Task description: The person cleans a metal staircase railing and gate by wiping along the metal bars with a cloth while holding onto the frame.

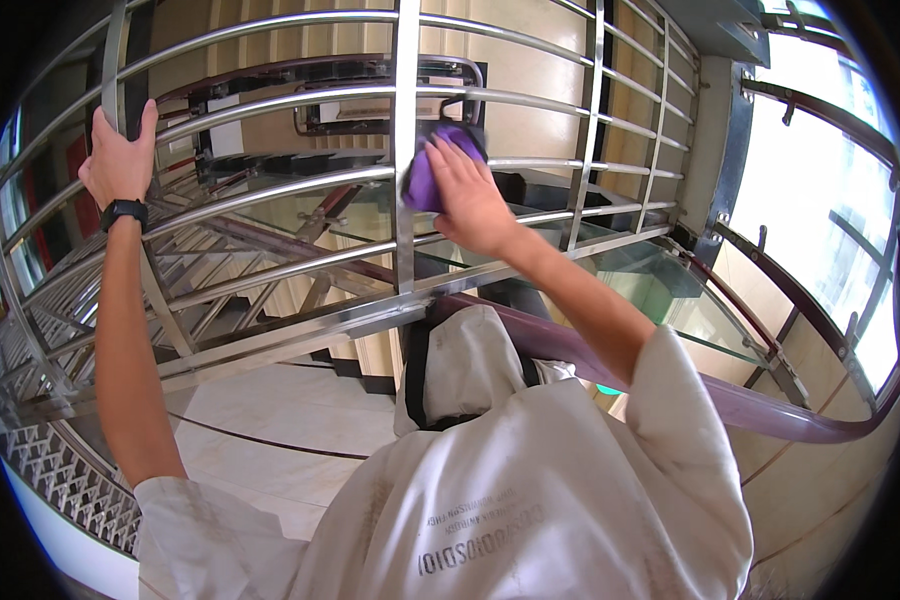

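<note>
My left hand is wrapped around a flat upright post of a stainless-steel railing, with a black band on that wrist. Over to the right, my right hand presses a purple cloth against the middle steel post. The cloth has dark edges and partly covers that post and the ends of the round bars there. My right fingers lie spread flat over the cloth, slightly blurred. Round steel bars run sideways between the posts.
Beyond the bars a stairwell drops away, with flights of steps and glass panels. A maroon handrail curves by my right side. Metal lattice stands at lower left. Pale floor tiles lie below the railing's bottom rail.
</note>
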{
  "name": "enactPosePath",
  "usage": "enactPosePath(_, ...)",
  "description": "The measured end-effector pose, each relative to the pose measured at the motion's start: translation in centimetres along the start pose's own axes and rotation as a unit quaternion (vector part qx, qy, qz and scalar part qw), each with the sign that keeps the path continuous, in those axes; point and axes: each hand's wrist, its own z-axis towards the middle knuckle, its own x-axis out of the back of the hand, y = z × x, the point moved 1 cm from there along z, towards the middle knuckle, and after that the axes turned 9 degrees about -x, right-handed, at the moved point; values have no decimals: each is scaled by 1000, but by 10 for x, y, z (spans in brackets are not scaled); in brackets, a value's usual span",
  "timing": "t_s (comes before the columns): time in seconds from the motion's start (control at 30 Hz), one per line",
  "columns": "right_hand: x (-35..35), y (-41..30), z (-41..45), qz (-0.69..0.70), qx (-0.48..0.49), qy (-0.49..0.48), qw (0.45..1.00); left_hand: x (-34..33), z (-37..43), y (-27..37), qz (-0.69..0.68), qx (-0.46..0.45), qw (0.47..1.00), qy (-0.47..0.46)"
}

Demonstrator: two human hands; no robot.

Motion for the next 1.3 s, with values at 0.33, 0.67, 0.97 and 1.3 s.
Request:
enactPosePath(0.33, -18, 12, 76, 16, -58, -326, 943, -2, 1, -6, 9, -3, 1000, 6)
enactPosePath(0.67, -15, 19, 49, 81, -11, -215, 973, -8, -3, -14, 35, 2, 999, 25)
enactPosePath(0.97, 8, -20, 0, 283, 19, 98, 954, -2, -1, -10, 19, -11, 999, 33)
enactPosePath(1.3, -25, -30, 15, -12, 247, -137, 959, 4, -2, -5, -29, 1, 1000, -3)
